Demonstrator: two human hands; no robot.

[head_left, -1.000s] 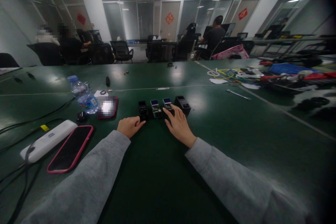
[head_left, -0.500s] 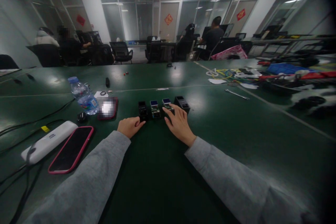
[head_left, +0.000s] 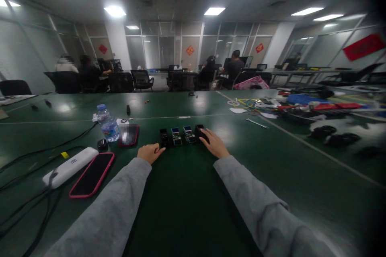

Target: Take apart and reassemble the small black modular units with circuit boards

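A row of small devices stands on the green table. At its left is a black boxy device [head_left: 163, 137], then two bare circuit boards with little screens, the left board [head_left: 176, 136] and the right board [head_left: 189, 134]. A second black boxy device [head_left: 199, 130] ends the row at the right. My right hand [head_left: 215, 144] has its fingers and thumb around the near right side of that last device, partly covering it. My left hand [head_left: 148, 153] rests on the table in a loose fist, thumb toward the left device; nothing shows in it.
Left of the row are a red-edged phone [head_left: 92, 176], a white power bank [head_left: 70, 166] with cables, a water bottle [head_left: 108, 124] and a dark red-edged item [head_left: 129, 135]. A wrench [head_left: 257, 123] and a heap of cables and tools [head_left: 316, 104] lie right. People sit farther back.
My right hand has moved from over the right board to the right-hand black device and closed around its side. My left hand stays in place. The camera view has tilted up.
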